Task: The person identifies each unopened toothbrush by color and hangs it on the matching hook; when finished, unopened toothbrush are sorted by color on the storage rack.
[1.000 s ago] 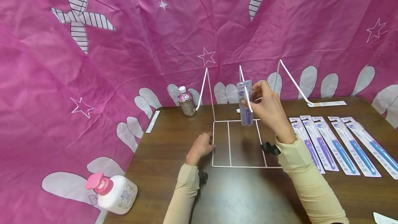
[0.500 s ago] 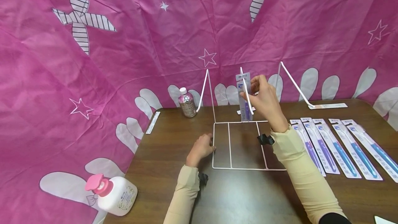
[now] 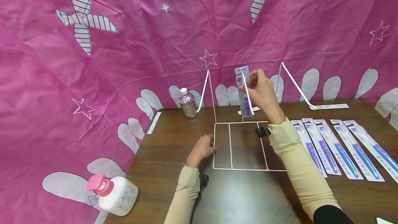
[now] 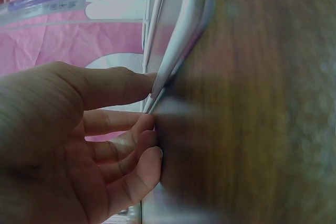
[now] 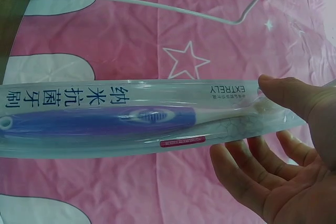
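Observation:
My right hand [image 3: 263, 91] pinches a packaged purple toothbrush [image 3: 243, 102] by its upper edges, thumb on one side and fingers on the other. The pack hangs upright behind the slanting middle prong of a white wire rack [image 3: 230, 146]. In the right wrist view the toothbrush pack [image 5: 105, 121] lies across the picture, its handle away from my hand. Whether the prong passes through the pack's hole is too small to tell. At the rack's left base wire, my left hand [image 3: 201, 149] holds on; the left wrist view has its thumb and curled fingers at the wire [image 4: 181, 40].
Several packaged toothbrushes [image 3: 326, 148] lie in a row on the table [image 3: 248, 196] at right. A pump bottle [image 3: 119, 196] stands front left and a capped bottle [image 3: 188, 104] back left. Narrow white strips [image 3: 153, 123] lie near the table edges. A pink curtain [image 3: 149, 44] hangs behind.
My right hand has lifted the toothbrush pack higher and slightly left along the middle prong. The left hand keeps its place on the rack.

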Available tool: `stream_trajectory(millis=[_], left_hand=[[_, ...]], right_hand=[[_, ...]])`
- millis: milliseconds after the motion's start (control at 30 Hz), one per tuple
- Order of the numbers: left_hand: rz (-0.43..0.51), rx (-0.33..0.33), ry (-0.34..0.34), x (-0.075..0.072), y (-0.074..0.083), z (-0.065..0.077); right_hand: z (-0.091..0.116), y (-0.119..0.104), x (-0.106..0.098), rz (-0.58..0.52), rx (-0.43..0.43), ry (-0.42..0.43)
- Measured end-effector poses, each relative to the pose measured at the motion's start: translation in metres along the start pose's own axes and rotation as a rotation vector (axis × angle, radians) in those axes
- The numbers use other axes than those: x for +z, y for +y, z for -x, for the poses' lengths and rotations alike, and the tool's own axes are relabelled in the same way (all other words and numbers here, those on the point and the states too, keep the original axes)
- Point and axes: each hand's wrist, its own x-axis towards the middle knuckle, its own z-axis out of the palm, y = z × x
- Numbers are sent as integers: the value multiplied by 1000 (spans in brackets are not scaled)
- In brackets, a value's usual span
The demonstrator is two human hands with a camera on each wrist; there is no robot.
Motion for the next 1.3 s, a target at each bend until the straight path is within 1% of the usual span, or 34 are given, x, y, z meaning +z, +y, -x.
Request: stream_trajectory(millis=[200,333,500,633,800,900,1167,1300], left_hand=[[-7,5,3,2,1,-1],[-10,9,2,3,1,0],[-13,15,1,3,2,0],[-9,22,5,1,2,-1],[-13,15,2,0,1,-1],[-17,11,-1,0,-1,-2],[-11,12,3,1,-2,-4],[-13,11,-1,1,-2,-4]], right_hand=[[-3,5,2,15,19,1],[-3,9,4,13,18,-8],[-2,13,5,19,12,-11],[2,17,4,30,34,-35],[10,27,-1,54,78,-75],[15,36,-6,71,85,-107],[35,59,-23,166,73,-259],[47,76,-33,206,56,-299]])
